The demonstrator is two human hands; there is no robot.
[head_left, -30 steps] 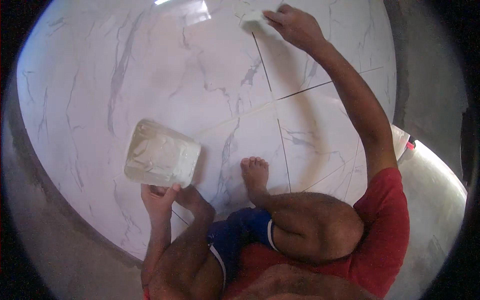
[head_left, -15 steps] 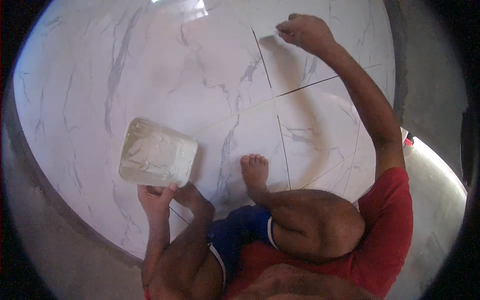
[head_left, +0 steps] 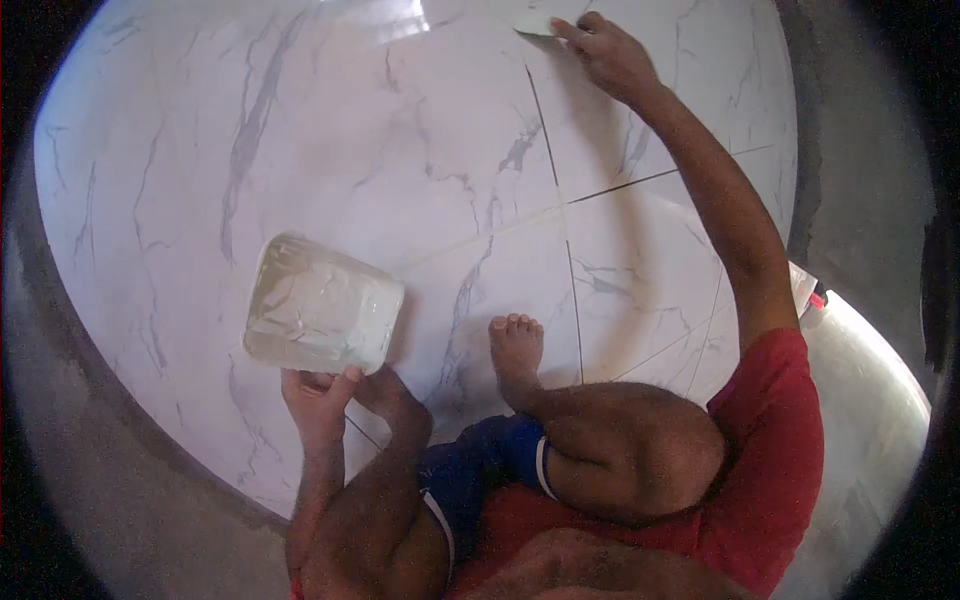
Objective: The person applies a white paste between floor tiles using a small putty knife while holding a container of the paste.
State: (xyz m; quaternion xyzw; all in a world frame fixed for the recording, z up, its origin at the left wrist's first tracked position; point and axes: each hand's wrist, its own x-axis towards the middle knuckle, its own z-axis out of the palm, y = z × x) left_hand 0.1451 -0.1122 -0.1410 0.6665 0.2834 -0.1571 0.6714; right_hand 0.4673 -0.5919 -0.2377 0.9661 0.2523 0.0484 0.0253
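Note:
My left hand (head_left: 320, 398) grips the bottom edge of a translucent plastic tub (head_left: 318, 305) with pale paste smeared inside, held low over the tiles at left of centre. Up at the top right, my right hand (head_left: 598, 55) pinches a pale, flat spreader (head_left: 532, 22) with a dark lower edge over the white marble-veined floor tiles (head_left: 180, 150). Dark joint lines cross beneath my right arm, and a paler filled line runs toward the tub. Whether the spreader touches the floor, I cannot tell.
My bare foot (head_left: 517, 350) rests on the tiles at centre, near my bent knees. Grey bare concrete (head_left: 860, 180) borders the tiling in the fisheye's edges. A small red-and-dark object (head_left: 815, 298) lies at the right, beside a bright, pale surface (head_left: 860, 380).
My right hand dipped slightly half a second ago and has moved back up, with the spreader visible again. The tub in my left hand has barely shifted.

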